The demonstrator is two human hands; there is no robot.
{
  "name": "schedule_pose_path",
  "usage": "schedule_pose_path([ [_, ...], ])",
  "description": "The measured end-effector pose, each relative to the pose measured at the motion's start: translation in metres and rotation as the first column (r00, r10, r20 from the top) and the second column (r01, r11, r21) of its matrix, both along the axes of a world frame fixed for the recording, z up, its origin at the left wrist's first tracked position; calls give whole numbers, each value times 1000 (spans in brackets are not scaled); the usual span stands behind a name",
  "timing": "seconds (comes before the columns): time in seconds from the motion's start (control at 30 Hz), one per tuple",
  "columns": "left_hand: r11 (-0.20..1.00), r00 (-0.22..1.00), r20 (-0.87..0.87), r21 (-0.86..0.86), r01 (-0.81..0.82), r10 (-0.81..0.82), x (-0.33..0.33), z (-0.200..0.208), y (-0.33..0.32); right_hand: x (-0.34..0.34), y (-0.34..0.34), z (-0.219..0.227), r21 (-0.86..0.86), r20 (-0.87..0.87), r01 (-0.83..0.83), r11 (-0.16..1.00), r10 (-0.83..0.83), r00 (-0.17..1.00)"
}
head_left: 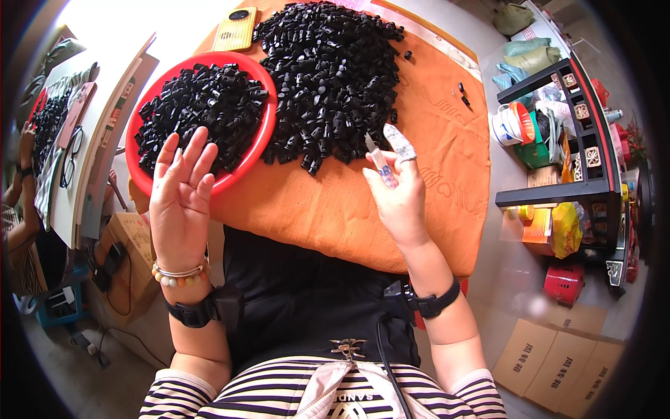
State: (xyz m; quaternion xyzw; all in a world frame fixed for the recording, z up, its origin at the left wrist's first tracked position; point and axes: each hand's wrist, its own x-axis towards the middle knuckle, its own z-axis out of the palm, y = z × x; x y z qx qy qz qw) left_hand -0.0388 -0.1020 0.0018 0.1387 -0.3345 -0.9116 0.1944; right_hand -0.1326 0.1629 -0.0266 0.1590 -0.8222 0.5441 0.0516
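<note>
My left hand (180,202) is turned palm up with its fingers stretched out and holds nothing. It is at the near rim of a red basin (268,129) heaped with small black plastic parts (202,105). In my right hand (403,202) is a small knife (380,164), its short blade pointing up and away from me and its handle wrapped in pale patterned material. A white patterned cover (400,143) is wrapped around one finger of that hand. Just beyond the blade lies a large pile of black parts (328,77) on the orange tablecloth (314,216).
A yellow box-like device (236,29) stands behind the basin. Several loose black pieces (465,101) lie right of the pile. On the right is a black shelf (537,197) with bags and tubs; flattened cardboard (551,359) lies below it. Another person's arm (26,174) is at a table far left.
</note>
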Motion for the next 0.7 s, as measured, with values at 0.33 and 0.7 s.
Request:
schedule_pose_path([
  [0.33,918,909,157,-33,395,-386,-4,-2,50,-14,-5,-11,217,10,-36,976,35,999],
  [0.7,794,770,195,109,598,-607,-5,-9,91,33,-9,45,-251,344,-365,896,435,832],
])
